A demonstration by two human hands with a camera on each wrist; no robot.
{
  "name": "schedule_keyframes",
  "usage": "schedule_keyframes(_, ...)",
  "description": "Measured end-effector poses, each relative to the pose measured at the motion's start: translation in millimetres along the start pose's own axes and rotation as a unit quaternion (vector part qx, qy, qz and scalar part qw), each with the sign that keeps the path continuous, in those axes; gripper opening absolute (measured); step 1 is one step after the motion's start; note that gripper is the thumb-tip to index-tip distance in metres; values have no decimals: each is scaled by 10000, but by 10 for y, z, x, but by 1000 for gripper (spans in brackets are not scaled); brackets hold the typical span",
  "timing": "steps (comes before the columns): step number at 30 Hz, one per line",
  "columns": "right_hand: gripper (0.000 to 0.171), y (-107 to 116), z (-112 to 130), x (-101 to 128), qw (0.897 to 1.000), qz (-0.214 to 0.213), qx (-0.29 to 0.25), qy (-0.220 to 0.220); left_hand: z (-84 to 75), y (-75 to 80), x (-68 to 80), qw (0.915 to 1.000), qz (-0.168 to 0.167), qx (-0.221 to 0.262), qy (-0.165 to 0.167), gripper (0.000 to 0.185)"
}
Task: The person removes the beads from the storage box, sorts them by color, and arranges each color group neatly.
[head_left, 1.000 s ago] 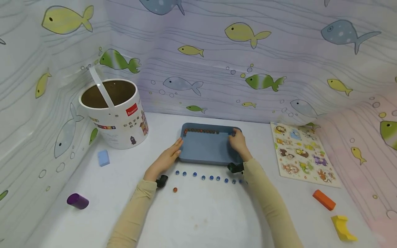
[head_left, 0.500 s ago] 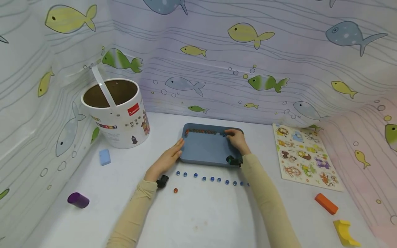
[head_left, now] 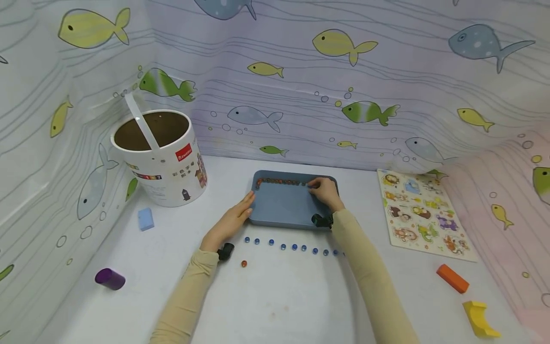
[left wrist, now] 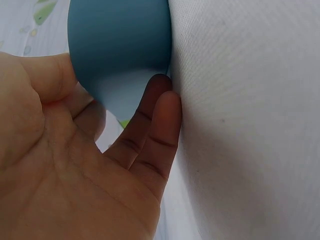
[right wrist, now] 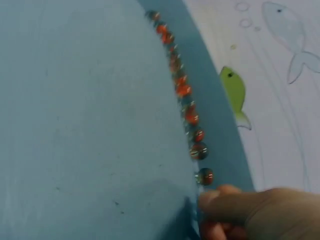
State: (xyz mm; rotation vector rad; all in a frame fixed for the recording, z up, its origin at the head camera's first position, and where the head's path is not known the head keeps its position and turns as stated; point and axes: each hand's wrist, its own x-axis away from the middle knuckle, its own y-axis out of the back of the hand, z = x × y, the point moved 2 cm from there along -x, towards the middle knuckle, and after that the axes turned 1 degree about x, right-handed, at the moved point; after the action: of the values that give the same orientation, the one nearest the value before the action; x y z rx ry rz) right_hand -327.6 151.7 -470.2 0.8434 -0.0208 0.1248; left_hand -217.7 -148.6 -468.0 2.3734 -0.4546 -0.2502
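Observation:
A blue-grey tray (head_left: 279,205) lies flat on the table. Along its far wall runs a row of reddish-brown marbles (right wrist: 182,90), bending at the far-left corner. One marble (right wrist: 205,176) sits slightly apart at the row's right end. Beside it, inside the tray, my right hand (head_left: 325,192) has thumb and fingertips together, seemingly pinching another marble, mostly hidden by the fingers. My left hand (head_left: 232,216) rests against the tray's left side with fairly straight fingers. In the left wrist view, its fingers (left wrist: 165,120) lie between the tray's outer wall and the tabletop.
In front of the tray stretches a line of blue marbles (head_left: 294,247), with a lone orange marble (head_left: 244,263) nearer. A white bucket (head_left: 167,167), blue block (head_left: 145,219) and purple cylinder (head_left: 110,278) stand left. At right are an animal puzzle board (head_left: 425,215), orange block (head_left: 453,278) and yellow arch block (head_left: 479,319).
My right hand has moved left along the tray's far wall, to the end of the marble row. The end marble has shifted slightly. My left hand stays against the tray.

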Motion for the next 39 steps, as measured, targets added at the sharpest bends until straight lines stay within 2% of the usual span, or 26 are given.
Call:
schedule_keyframes(6,31,113,40,151,9955,96,-882,336,10,-13,8,10000,65,-20,16,51)
schedule_keyframes(13,33,409,127,543,9878,59,-1299,856,8,-22,-2,10000,86,14,37,51)
schedule_keyframes(18,32,602,20,845,9837,-24,-1454,1055,17,-37,-20,10000,56,-78,8,51)
schedule_keyframes(23,30,684,-262,1184,9840,-130,-1556,858,5,-31,-24,10000,61,-27,42,51)
schedule_keyframes(31,26,603,-738,1776,9844,142,-1699,422,13,-11,-26,9999,62,-85,82,51)
schedule_keyframes(39,21,492,-1001,2016,9906,313,-1329,113,13,-8,-24,9998,80,-47,185,52)
